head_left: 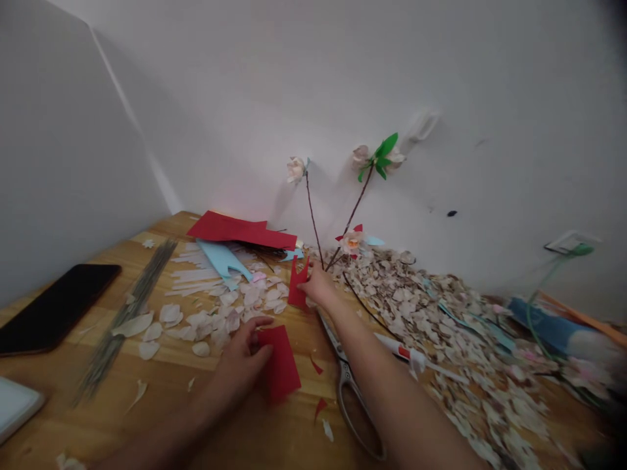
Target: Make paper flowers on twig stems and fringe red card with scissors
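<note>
My left hand [243, 354] pinches the near edge of a red paper rectangle [281, 367] lying on the wooden table [206, 418]. Farther out, my right hand [318, 286] is closed on a smaller cut red paper piece [296, 284], held upright beside a thin dark stem. Two paper flowers on stems [296, 169] [377, 158] lean against the wall, and a third small flower [351, 241] sits low near them. Scissors [349, 385] lie on the table under my right forearm.
Pale petal scraps [230, 310] and a large heap of scraps [441, 313] cover the table. Red paper sheets [235, 230], a light blue cut-out [223, 259], a wire bundle [125, 313], a dark phone [53, 307], a glue stick [402, 350] and blue material [553, 326] lie about.
</note>
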The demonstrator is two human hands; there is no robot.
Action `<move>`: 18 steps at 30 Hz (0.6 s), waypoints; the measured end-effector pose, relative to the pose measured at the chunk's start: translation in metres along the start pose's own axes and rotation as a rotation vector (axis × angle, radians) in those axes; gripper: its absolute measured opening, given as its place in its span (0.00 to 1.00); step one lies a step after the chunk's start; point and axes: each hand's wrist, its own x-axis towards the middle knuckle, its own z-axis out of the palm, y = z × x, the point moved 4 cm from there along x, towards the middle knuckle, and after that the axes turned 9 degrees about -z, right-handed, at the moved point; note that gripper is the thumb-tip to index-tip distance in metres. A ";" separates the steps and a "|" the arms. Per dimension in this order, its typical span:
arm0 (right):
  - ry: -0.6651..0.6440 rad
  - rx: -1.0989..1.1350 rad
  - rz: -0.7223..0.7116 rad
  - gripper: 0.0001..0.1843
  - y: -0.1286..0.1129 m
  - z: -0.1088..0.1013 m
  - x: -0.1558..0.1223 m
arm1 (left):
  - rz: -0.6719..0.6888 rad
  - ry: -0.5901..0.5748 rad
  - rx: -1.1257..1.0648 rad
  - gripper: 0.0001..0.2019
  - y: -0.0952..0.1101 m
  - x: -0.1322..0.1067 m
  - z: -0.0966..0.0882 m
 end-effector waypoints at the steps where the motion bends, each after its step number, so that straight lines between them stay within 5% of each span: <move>1: 0.018 -0.037 -0.004 0.17 -0.003 0.002 0.001 | -0.012 -0.015 -0.007 0.24 -0.001 0.000 0.002; 4: 0.044 -0.116 -0.067 0.20 -0.012 0.002 -0.019 | -0.051 -0.058 -0.026 0.24 -0.005 -0.001 0.006; 8: -0.085 -0.161 -0.160 0.15 -0.011 -0.006 -0.090 | -0.066 -0.054 -0.042 0.23 -0.008 -0.002 0.007; 13: -0.212 -0.288 -0.025 0.20 0.028 -0.014 -0.178 | -0.119 -0.103 -0.081 0.22 -0.017 -0.001 0.012; 18: -0.218 -0.389 0.010 0.20 0.058 0.000 -0.203 | -0.181 -0.161 -0.071 0.21 -0.032 -0.004 0.019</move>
